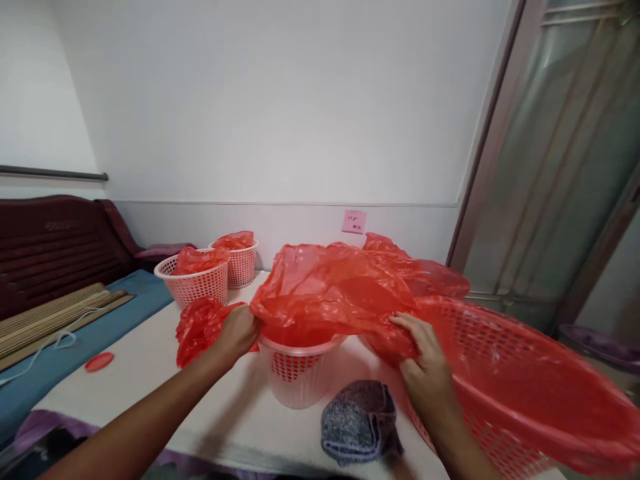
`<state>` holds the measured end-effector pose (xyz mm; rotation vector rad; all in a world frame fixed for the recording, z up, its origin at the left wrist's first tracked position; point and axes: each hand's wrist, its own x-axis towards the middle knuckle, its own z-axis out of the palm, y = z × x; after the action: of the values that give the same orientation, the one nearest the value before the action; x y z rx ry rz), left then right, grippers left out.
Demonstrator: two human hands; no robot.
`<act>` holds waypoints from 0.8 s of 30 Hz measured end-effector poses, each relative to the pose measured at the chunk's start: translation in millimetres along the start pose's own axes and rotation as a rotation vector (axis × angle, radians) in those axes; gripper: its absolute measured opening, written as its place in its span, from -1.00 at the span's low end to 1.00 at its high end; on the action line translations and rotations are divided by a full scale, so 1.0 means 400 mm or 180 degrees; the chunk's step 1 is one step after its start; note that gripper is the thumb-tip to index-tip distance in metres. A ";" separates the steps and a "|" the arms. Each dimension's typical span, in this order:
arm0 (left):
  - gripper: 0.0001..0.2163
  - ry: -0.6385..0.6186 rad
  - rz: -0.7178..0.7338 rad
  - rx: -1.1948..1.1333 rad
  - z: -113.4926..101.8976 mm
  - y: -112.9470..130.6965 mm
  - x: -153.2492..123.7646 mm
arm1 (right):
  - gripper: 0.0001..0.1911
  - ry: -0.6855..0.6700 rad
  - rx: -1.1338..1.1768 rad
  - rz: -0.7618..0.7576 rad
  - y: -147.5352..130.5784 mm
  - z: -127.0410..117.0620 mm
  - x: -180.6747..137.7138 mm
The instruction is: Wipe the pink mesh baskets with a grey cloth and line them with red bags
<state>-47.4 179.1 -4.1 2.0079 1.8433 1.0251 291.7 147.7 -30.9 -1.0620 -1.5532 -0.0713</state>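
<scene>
A red plastic bag [340, 290] is spread over a small pink perforated basket [299, 377] at the table's middle. My left hand [239, 331] is closed on the bag's left edge, just left of the basket's rim. My right hand [425, 363] pinches the bag's right edge, over the rim of a large red basket [525, 393]. A crumpled red bag [197, 327] lies just left of my left hand.
Two pink baskets [197, 280] [240, 260] lined with red bags stand at the back left. A grey cloth [360, 420] lies at the white table's [150, 373] front. A red lid [99, 361] rests on blue bedding, left. A dark wooden bench and a glass door flank the scene.
</scene>
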 end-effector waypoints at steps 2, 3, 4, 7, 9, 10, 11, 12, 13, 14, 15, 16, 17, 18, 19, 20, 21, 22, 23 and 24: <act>-0.80 -0.0038 -0.0037 0.0181 0.006 0.005 -0.012 | -0.41 -0.0323 -0.0321 -0.0033 -0.018 0.000 -0.004; -0.79 -0.0035 -0.0058 0.0244 0.009 0.011 -0.016 | -0.40 -0.0406 -0.0446 -0.0042 -0.035 -0.003 -0.006; -0.79 -0.0017 -0.0079 0.0286 0.011 0.018 -0.019 | -0.38 -0.0438 -0.0527 -0.0046 -0.057 -0.008 -0.007; -0.73 -0.0014 -0.0084 0.0296 0.021 0.054 -0.036 | -0.36 -0.0484 -0.0538 -0.0139 -0.139 -0.024 -0.002; -0.64 -0.0161 0.0016 0.0190 0.034 0.084 -0.060 | -0.35 -0.0536 -0.0385 -0.0198 -0.184 -0.021 0.001; -0.60 -0.0274 0.0093 0.0091 0.042 0.098 -0.076 | -0.34 -0.0608 -0.0305 -0.0196 -0.196 -0.014 0.001; -0.56 -0.0394 0.0172 -0.0039 0.048 0.110 -0.093 | -0.32 -0.0710 -0.0241 -0.0191 -0.200 -0.004 -0.001; -0.53 -0.0516 0.0239 -0.0196 0.052 0.120 -0.109 | -0.32 -0.0842 -0.0202 -0.0174 -0.196 0.008 -0.004; -0.49 -0.0640 0.0276 -0.0377 0.052 0.127 -0.123 | -0.34 -0.0989 -0.0186 -0.0170 -0.186 0.020 -0.009; -0.47 -0.0774 0.0280 -0.0581 0.047 0.130 -0.131 | -0.40 -0.1122 -0.0186 -0.0173 -0.172 0.031 -0.015; -0.46 -0.0918 0.0251 -0.0804 0.038 0.131 -0.133 | -0.49 -0.1221 -0.0189 -0.0186 -0.156 0.039 -0.021; -0.47 -0.1059 0.0189 -0.1042 0.024 0.130 -0.129 | -0.60 -0.1284 -0.0185 -0.0198 -0.142 0.045 -0.027; -0.50 -0.1173 0.0096 -0.1289 0.008 0.127 -0.118 | -0.69 -0.1321 -0.0166 -0.0198 -0.131 0.047 -0.032; -0.52 -0.1244 -0.0019 -0.1532 -0.008 0.123 -0.102 | -0.75 -0.1338 -0.0126 -0.0193 -0.125 0.047 -0.036; -0.51 -0.1244 -0.0146 -0.1757 -0.024 0.119 -0.081 | -0.77 -0.1344 -0.0062 -0.0205 -0.124 0.046 -0.038; -0.49 -0.1167 -0.0268 -0.1951 -0.037 0.116 -0.058 | -0.78 -0.1345 0.0015 -0.0237 -0.127 0.044 -0.039; -0.48 -0.1046 -0.0368 -0.2101 -0.046 0.114 -0.034 | -0.78 -0.1353 0.0091 -0.0298 -0.132 0.042 -0.039; -0.49 -0.0917 -0.0445 -0.2215 -0.051 0.114 -0.010 | -0.78 -0.1376 0.0158 -0.0371 -0.139 0.041 -0.038; -0.49 -0.0821 -0.0493 -0.2296 -0.052 0.115 0.012 | -0.77 -0.1406 0.0207 -0.0459 -0.146 0.041 -0.037; -0.48 -0.0779 -0.0519 -0.2353 -0.049 0.117 0.032 | -0.76 -0.1450 0.0229 -0.0551 -0.151 0.042 -0.037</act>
<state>-23.4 176.9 42.4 1.4360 1.2204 1.1299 238.6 113.6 -18.0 -0.9238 -2.0412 0.1157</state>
